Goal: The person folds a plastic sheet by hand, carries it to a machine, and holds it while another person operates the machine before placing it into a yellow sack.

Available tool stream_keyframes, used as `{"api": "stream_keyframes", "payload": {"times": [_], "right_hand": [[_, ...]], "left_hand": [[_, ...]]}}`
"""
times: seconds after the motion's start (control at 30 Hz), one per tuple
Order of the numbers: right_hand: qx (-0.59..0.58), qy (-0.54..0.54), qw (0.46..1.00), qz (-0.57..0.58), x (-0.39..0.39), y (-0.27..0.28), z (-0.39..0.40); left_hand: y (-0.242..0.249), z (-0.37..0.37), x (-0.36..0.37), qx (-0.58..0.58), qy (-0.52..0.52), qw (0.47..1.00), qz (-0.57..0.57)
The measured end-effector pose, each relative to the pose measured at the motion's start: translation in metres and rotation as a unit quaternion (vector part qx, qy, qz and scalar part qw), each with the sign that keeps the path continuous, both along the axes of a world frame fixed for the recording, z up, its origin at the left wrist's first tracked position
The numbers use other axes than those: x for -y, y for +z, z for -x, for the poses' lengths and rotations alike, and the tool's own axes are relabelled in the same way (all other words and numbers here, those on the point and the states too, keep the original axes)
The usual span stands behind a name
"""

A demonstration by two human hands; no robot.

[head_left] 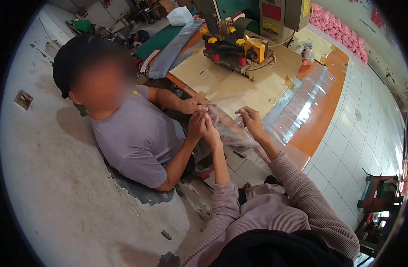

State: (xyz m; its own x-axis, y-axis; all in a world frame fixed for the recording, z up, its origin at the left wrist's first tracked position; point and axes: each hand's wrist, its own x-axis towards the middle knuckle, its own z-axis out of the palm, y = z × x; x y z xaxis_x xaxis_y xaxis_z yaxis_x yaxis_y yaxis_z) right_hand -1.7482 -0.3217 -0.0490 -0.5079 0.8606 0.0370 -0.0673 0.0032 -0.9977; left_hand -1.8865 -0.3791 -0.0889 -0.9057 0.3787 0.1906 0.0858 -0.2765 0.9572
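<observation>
A clear, thin plastic sheet (233, 135) hangs in loose folds between my two hands at the near edge of the table. My left hand (209, 133) is closed, its fingertips pinching the sheet's left side right beside a co-worker's hands (194, 107). Those two hands are also at the same end of the plastic. My right hand (253, 121) is over the table edge, fingers curled in a pinch at the sheet's right side. How much plastic lies inside each pinch is too small to make out.
A pressing machine (230, 51) with yellow knobs stands on the cardboard-topped table (199, 73). More clear plastic sheets (308, 104) lie at its right. The co-worker (132, 129) sits close at my left. Pink bundles (337, 31) are piled by the far wall.
</observation>
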Motion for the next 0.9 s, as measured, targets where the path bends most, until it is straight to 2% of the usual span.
{"api": "stream_keyframes", "payload": {"times": [0.07, 0.17, 0.27, 0.3, 0.4, 0.43, 0.5, 0.57, 0.67, 0.77, 0.87, 0.9], "right_hand": [[0.049, 0.030, 0.998, 0.009, 0.001, 0.007, -0.012], [0.007, 0.086, 0.992, -0.091, 0.020, 0.022, -0.026], [0.061, 0.141, 0.983, -0.097, 0.030, 0.015, -0.041], [0.072, 0.141, 0.972, -0.176, 0.030, 0.017, -0.046], [0.206, 0.084, 0.953, -0.206, 0.027, 0.008, -0.058], [0.200, 0.056, 0.958, -0.199, 0.024, -0.001, -0.061], [0.187, 0.003, 0.964, -0.187, 0.017, -0.020, -0.069], [0.226, 0.011, 0.962, -0.153, 0.014, -0.018, -0.081], [0.254, 0.046, 0.957, -0.133, 0.009, -0.017, -0.099], [0.205, 0.086, 0.973, -0.060, 0.013, -0.032, -0.120], [0.258, 0.157, 0.952, -0.046, 0.026, -0.020, -0.144], [0.235, 0.185, 0.954, -0.002, 0.029, -0.025, -0.151]], "left_hand": [[-0.002, 0.002, -0.001, 0.057, -0.033, 0.998, -0.013], [0.016, -0.004, 0.009, 0.183, -0.123, 0.975, -0.025], [0.017, -0.003, 0.016, 0.222, -0.185, 0.956, -0.045], [0.011, 0.000, 0.017, 0.227, -0.225, 0.943, -0.092], [-0.005, -0.006, 0.014, 0.217, -0.241, 0.943, -0.074], [-0.003, -0.012, 0.018, 0.228, -0.253, 0.940, -0.015], [-0.006, -0.024, 0.019, 0.216, -0.310, 0.926, 0.023], [-0.026, -0.029, 0.018, 0.211, -0.359, 0.907, 0.060], [-0.025, -0.045, 0.025, 0.202, -0.407, 0.878, 0.151], [-0.055, -0.049, 0.033, 0.256, -0.413, 0.867, 0.112], [-0.052, -0.062, 0.054, 0.339, -0.436, 0.832, 0.054], [-0.064, -0.063, 0.062, 0.363, -0.417, 0.833, 0.032]]}}
